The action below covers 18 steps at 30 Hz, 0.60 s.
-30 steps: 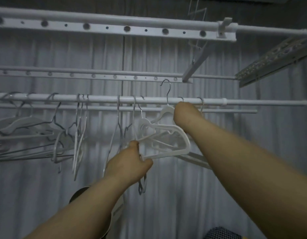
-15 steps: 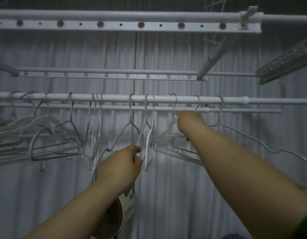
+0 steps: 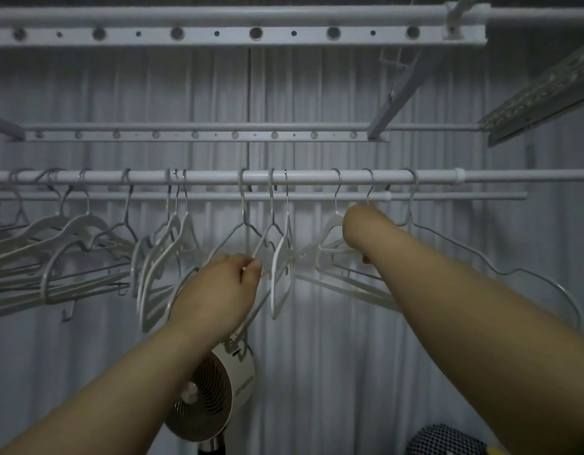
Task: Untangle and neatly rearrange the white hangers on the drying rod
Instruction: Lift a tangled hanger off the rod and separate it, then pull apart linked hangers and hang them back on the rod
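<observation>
White hangers: we see them hooked along the drying rod (image 3: pixel 218 176), packed and overlapping at the left (image 3: pixel 70 244), looser in the middle, with a wire hanger (image 3: pixel 481 257) alone at the right.
Left hand (image 3: pixel 218 290): thumb and forefinger pinch shut on the thin shoulder of a middle hanger (image 3: pixel 271 238), just below its neck.
Right hand (image 3: pixel 359 231): we see only its back and wrist, pressed in among the plastic hangers (image 3: pixel 330 254) near their necks. We cannot tell how its fingers are set or what they hold.
Step in hand: we judge the two hands are parting the middle cluster so each hook can sit alone.
Risk, snagging: the shoulders of the middle hangers cross one another. A sideways pull on the pinched one could drag its neighbours along and tighten the knot.
Risk, unhooking: a lift with the hooks this shallow on the rod could tip one off, and it would drop towards the fan (image 3: pixel 212 402) below.
Risk, left bunch: it lies slanted and interlocked. A hanger pushed leftward into it would likely add to the tangle.
Risk, wire hanger: the right forearm lies close to its long arm and could knock it askew.
</observation>
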### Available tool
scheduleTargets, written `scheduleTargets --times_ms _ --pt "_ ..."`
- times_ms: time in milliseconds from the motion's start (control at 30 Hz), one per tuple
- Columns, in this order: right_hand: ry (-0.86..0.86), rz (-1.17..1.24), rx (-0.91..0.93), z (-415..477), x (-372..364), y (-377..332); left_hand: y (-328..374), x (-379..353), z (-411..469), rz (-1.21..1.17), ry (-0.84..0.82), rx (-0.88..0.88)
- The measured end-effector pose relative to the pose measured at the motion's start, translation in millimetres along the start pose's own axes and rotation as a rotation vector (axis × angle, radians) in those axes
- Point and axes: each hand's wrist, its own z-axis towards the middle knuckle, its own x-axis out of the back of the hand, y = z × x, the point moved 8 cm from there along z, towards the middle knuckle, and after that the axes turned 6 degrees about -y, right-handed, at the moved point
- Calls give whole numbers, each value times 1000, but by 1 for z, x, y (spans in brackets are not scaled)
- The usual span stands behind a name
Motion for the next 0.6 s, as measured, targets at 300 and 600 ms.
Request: scheduleTargets --times_ms 300,600 --pt "43 -116 115 -19 1 -5 36 23 7 -81 -61 32" --pt "96 -84 196 -33 -7 9 33 -18 15 228 -390 222"
